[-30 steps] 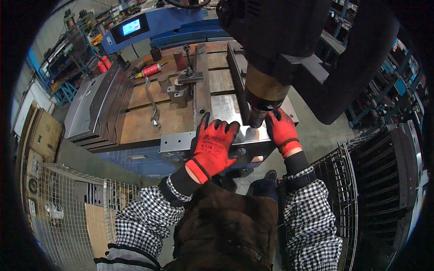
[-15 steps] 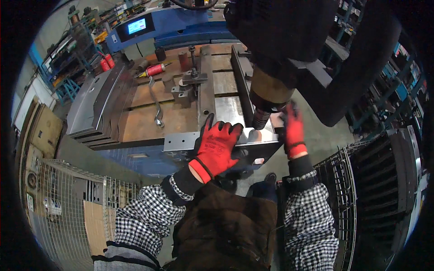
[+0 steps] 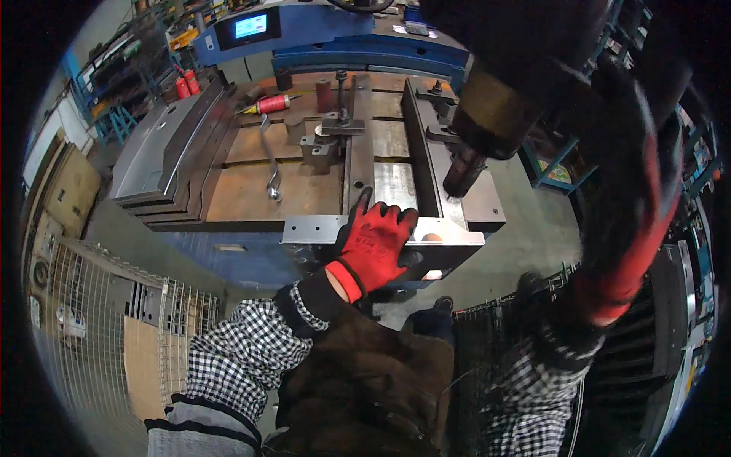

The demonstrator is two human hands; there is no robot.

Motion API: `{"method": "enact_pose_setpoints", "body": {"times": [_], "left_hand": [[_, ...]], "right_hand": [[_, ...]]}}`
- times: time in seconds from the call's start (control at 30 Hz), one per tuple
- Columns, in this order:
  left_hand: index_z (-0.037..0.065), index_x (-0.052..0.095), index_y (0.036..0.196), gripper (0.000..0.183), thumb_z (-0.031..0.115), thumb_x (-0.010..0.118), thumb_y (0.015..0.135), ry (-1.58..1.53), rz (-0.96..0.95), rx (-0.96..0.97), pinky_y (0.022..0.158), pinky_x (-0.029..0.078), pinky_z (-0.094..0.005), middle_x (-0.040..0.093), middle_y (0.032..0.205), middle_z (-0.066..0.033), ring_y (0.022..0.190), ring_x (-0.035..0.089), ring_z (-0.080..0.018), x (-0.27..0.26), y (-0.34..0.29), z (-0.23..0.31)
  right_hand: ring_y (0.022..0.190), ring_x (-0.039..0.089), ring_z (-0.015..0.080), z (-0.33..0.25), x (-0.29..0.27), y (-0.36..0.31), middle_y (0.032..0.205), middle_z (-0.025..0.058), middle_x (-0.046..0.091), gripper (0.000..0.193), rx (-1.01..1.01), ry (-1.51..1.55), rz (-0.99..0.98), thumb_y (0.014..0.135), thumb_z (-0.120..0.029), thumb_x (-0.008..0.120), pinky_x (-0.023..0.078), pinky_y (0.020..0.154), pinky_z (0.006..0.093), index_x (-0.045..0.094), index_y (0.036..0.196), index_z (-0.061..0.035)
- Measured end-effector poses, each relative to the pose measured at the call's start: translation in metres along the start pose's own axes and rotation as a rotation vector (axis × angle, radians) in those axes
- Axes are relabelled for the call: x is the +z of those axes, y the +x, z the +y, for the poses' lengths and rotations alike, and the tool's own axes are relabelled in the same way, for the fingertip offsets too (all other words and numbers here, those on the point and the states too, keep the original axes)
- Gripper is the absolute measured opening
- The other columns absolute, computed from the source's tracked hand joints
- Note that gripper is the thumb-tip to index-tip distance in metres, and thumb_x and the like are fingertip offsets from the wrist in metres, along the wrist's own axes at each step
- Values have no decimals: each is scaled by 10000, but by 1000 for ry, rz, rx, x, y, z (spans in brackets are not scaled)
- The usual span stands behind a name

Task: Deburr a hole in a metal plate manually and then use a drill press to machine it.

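A long bent metal plate (image 3: 312,231) with small holes lies along the front edge of the machine table. My left hand (image 3: 375,247), in a red and black glove, is closed over its upper edge. The index finger points forward, and the thumb is down on the front side. My right hand (image 3: 636,221), gloved alike, is raised at the right beside the dark drill head (image 3: 495,107). Motion smears its fingers, so I cannot make out whether they touch anything. The drill's tool holder (image 3: 463,171) hangs just beyond the plate's right part.
On the rusty table (image 3: 236,194) are a wrench (image 3: 269,156), a red bottle (image 3: 272,104), a clamp (image 3: 343,126) and stacked bent metal sheets (image 3: 164,164). A control screen (image 3: 250,27) stands behind. Wire cages (image 3: 175,327) flank me.
My right hand has risen from beside the plate's right end to the drill head's right side. The left hand stays on the plate. My view has shifted slightly.
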State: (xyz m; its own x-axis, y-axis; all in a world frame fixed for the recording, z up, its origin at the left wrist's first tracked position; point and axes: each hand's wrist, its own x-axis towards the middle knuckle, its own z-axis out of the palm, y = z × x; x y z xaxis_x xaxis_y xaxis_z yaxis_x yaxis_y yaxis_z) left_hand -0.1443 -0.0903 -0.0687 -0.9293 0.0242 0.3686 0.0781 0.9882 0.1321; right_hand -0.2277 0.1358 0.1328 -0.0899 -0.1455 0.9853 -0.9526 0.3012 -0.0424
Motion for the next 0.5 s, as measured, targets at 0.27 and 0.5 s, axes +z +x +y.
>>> {"method": "enact_pose_setpoints", "body": {"times": [0.27,0.5], "left_hand": [[82,579,1366,766,524,808,784,-12,99,21,1210,327,-605,642,1136,-159,1172,605,-367,8,0,1],[58,567,1377,776,492,813,782,87,-16,-15,1243,302,-575,659,1142,-159,1184,619,-366,18,8,6]], "right_hand": [[1336,628,362,-3,22,62,1527,254,581,552,-101,4,-108,1131,-326,464,512,1122,464,566,1489,81],[1327,634,358,-14,29,86,1522,251,586,539,-140,23,-149,1122,-303,480,519,1115,459,568,1489,81]]}}
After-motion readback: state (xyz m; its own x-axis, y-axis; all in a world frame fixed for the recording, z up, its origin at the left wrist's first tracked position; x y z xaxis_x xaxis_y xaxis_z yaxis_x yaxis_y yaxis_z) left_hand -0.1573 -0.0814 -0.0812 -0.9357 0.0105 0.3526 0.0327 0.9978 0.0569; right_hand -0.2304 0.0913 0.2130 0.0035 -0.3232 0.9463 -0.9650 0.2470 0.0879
